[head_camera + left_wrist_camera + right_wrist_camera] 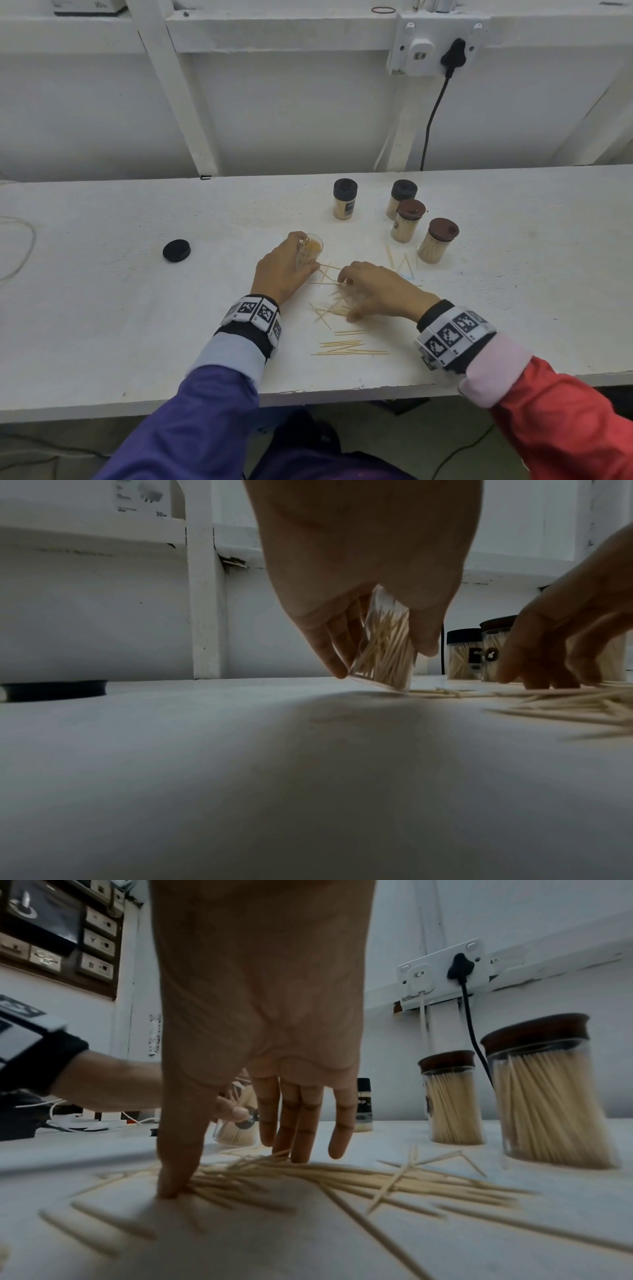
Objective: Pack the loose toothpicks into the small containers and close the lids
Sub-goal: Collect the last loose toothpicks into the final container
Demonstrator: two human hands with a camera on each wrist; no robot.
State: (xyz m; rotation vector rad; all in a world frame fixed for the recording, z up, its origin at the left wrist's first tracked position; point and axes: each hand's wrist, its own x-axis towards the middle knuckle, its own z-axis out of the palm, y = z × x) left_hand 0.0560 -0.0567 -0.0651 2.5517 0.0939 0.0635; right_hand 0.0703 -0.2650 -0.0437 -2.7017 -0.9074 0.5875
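My left hand grips an open clear container partly filled with toothpicks and holds it tilted, its base edge on the white table. In the left wrist view the container sits between thumb and fingers. My right hand is just right of it, palm down. Its straight fingers and thumb press on a pile of loose toothpicks. More loose toothpicks lie nearer the front edge. A loose black lid lies well to the left.
Several closed containers full of toothpicks stand behind my right hand: two with black lids, two with brown lids. A few toothpicks lie beside them. A black plug and cable hang on the wall. A thin wire curls at far left.
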